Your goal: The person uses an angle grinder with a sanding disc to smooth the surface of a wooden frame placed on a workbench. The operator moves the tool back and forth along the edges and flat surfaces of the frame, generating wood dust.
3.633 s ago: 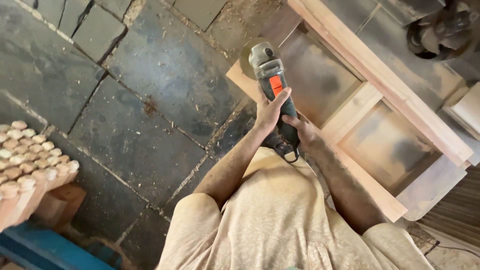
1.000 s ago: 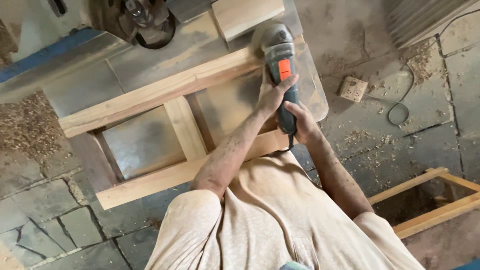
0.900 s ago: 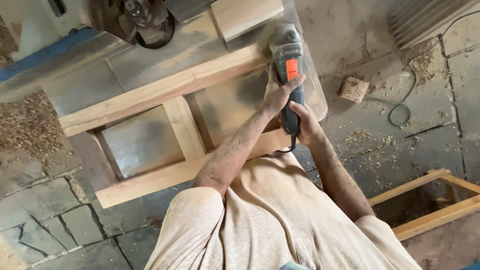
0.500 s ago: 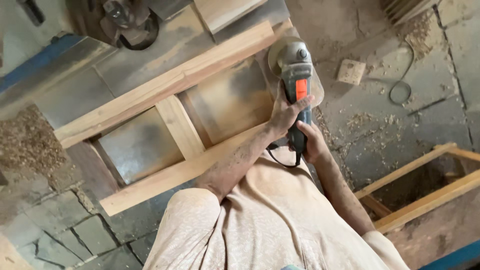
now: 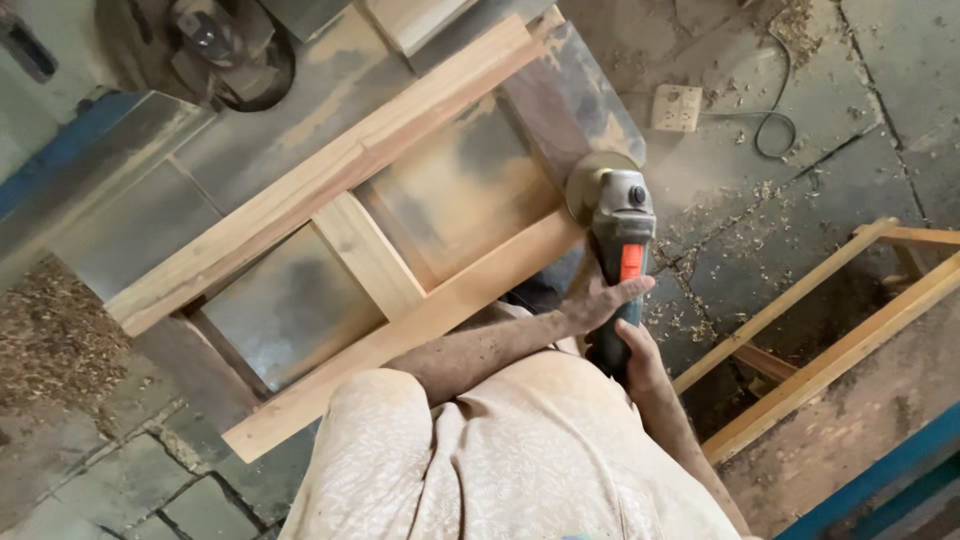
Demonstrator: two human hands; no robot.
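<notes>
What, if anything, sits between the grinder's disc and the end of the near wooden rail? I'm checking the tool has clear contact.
Nothing visible does. The left hand and right hand hold the angle grinder, and its disc sits right at the end of the near rail of the wooden frame, with no object between them.

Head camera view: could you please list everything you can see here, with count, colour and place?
angle grinder: one, grey and dark with an orange switch, at the frame's right end.
wooden frame: one, pale wood, on the metal table.
metal table: one, grey, dusty, upper left.
second wooden frame: one, yellowish, on the floor at right.
socket box: one, cream, with a dark cable, top right.
sawdust pile: one, brown, left.
left hand: on the grinder body.
right hand: on the grinder's rear.
</notes>
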